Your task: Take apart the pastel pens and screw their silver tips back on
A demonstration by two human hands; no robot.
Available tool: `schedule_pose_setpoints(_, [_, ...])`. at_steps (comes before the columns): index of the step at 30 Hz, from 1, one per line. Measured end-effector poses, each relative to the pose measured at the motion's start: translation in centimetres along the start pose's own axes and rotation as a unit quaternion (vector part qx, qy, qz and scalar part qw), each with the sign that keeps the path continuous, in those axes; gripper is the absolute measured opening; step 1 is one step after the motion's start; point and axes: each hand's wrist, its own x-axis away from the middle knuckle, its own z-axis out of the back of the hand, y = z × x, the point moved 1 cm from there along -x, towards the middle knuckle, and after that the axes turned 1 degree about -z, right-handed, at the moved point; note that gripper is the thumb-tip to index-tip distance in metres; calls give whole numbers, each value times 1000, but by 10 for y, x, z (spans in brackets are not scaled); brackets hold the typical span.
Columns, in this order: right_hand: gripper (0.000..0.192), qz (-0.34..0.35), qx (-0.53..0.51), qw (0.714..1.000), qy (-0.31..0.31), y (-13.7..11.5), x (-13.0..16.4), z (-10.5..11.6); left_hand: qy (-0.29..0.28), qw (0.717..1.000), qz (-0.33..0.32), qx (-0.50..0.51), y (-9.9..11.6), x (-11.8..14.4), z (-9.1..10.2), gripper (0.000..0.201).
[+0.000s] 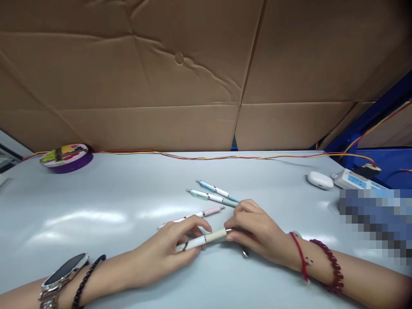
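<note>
A white pen with a cream grip section (216, 234) lies across the space between my two hands, a little above the table. My left hand (174, 246) is closed around its white barrel. At the pen's right end, my right hand (251, 229) pinches the silvery tip between thumb and fingers. A small shiny metal piece (245, 252) shows just below the right hand; its kind I cannot make out. Behind my hands lie a blue-and-white pen (214, 189), a green-and-white pen (209, 196) and a pink-and-white pen (210, 211), the last partly hidden by my left hand.
A round purple-sided box (72, 164) stands at the back left. Red and yellow wires (199, 158) run along the table's rear edge before a cardboard wall (144, 86). On the right are a white earbud case (320, 180), a power strip (357, 179) and a pixelated patch.
</note>
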Motion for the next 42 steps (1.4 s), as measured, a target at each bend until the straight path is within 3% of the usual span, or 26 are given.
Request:
schedule_pose_setpoints(3, [29, -27, -11, 999, -30, 1, -1, 1, 2, 1000, 0, 4, 0, -1, 0, 26])
schedule_pose_setpoints(6, [22, -37, -16, 998, -44, -1, -1, 1, 8, 1000, -5, 19, 1, -1, -1, 26])
schedule_pose_setpoints(11, [13, -25, -6, 999, -35, -2, -1, 0, 6, 1000, 4, 16, 1, 0, -1, 29])
schedule_pose_setpoints(18, [19, 8, -11, 999, -40, -2, -2, 0, -9, 1000, 18, 8, -1, 1, -1, 44])
schedule_pose_setpoints(42, [11, 35, -3, 999, -39, -4, -3, 1, -3, 1000, 10, 28, 0, 0, -2, 36])
